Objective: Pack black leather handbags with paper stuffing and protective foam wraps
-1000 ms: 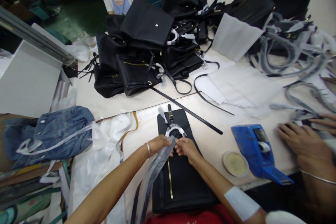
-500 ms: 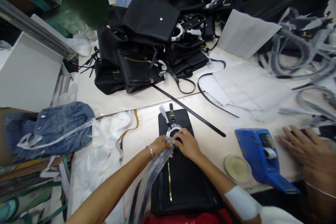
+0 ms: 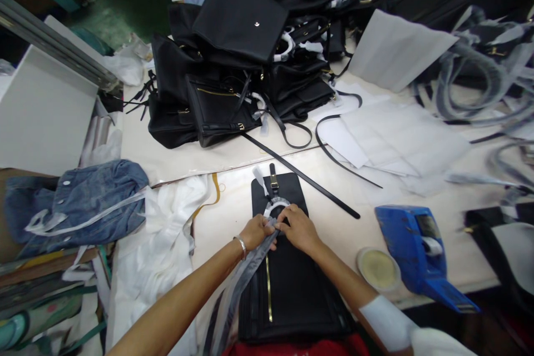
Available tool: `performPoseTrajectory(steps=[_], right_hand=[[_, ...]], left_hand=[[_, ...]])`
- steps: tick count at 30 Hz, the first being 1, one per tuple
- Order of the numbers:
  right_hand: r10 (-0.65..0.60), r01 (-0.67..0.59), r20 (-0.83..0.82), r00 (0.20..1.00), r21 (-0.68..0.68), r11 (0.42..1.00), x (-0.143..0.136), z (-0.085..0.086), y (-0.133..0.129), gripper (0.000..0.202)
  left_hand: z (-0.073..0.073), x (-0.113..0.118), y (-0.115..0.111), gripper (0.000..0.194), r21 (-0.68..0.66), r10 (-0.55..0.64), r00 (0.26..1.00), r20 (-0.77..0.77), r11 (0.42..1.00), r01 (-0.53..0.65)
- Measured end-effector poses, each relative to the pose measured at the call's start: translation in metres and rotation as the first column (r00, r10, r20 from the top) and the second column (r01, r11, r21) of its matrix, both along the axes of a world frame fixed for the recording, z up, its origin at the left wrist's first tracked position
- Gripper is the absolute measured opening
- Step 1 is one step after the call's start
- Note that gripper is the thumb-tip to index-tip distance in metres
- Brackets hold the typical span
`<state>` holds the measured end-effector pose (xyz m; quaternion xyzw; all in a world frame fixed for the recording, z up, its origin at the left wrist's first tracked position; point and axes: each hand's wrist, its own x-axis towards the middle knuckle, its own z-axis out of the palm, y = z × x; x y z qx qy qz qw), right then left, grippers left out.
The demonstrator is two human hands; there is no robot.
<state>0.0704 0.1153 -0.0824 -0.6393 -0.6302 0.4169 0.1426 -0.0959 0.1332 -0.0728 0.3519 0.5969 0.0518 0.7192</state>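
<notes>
Your left hand point(image 3: 255, 232) grips the upper end of a film-wrapped strap point(image 3: 249, 266) between thumb and fingers, while your right hand point(image 3: 299, 229) pinches at that same end, the two sets of fingertips almost meeting. The strap slants down from your hands toward the lower edge of the view. Beneath them, the black bag point(image 3: 298, 283) lies flat on the tabletop point(image 3: 337, 247) right in front of you, its gold zipper point(image 3: 269, 289) to the left of its middle and a white-wrapped handle point(image 3: 278, 203) just beyond your fingers. To your right sit a round tub point(image 3: 378, 268) and a blue tape dispenser point(image 3: 411, 247), close beside each other. Farther back, you have a heap of black bags point(image 3: 233, 39); a denim garment point(image 3: 92, 200) lies off to your left.
</notes>
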Motion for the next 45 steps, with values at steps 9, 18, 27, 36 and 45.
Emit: performPoseTrajectory(steps=[9,18,27,36,45], right_hand=[[0.108,-0.105,0.067,0.992,-0.048,0.993,0.0,0.0,0.012,0.007],[0.181,-0.184,0.326,0.928,-0.023,0.983,0.001,0.016,0.015,0.016],[0.338,-0.322,0.333,0.88,-0.106,0.941,0.012,0.011,0.032,0.02],[0.285,-0.348,0.453,0.845,0.061,0.935,-0.001,0.003,0.017,0.022],[-0.399,0.051,-0.63,0.666,-0.495,0.867,-0.021,0.056,-0.057,0.044]], left_hand=[[-0.002,0.004,-0.005,0.017,0.053,-0.061,0.998,-0.035,0.997,0.063],[-0.003,-0.006,-0.004,0.04,-0.028,-0.015,1.0,0.021,0.999,0.016],[0.011,-0.021,0.001,0.046,-0.103,-0.043,0.993,0.112,0.993,0.055],[0.015,-0.011,-0.005,0.048,-0.161,-0.071,0.995,0.072,0.984,0.081],[0.031,0.014,0.029,0.017,-0.486,0.444,0.882,0.157,0.812,-0.322]])
